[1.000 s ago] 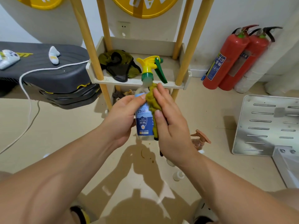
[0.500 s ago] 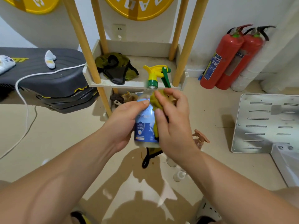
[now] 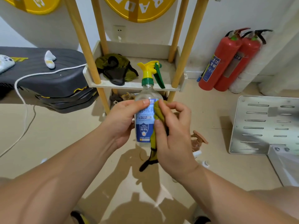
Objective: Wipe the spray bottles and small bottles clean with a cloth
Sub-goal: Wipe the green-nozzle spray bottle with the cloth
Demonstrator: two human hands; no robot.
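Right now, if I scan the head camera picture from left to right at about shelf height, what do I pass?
White game controller → white cable → crumpled olive cloth on the shelf → yellow and green spray head of the spray bottle → two red fire extinguishers.

The scene is evenly and brightly lit from overhead, and a dark, sharp-edged shadow of the arms and head is cast on the floor [image 3: 218,120] just below the spray bottle [image 3: 146,109]. Strong wide-angle bowing is seen in the shelf posts [image 3: 80,41] above the bottle. Slight softness is noted far right of the bottle, at the frame edge.
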